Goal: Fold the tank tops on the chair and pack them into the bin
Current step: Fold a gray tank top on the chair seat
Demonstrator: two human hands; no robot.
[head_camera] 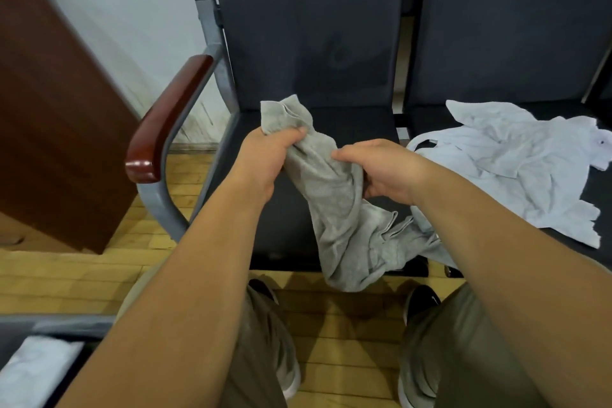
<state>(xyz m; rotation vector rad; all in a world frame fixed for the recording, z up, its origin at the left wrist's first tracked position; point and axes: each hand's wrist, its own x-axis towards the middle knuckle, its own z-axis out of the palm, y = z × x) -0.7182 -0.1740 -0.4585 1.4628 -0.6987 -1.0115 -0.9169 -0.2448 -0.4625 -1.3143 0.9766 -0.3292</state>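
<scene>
Mid-frame, my left hand (265,156) & right hand (384,169) both grip the bunched grey tank top (344,209), fingers curled into the cloth; its lower end hangs past the chair seat (291,228) edge. White tank top (516,159) lies crumpled, right of frame. Bin (49,325) w/ white cloth, lower left corner.
</scene>
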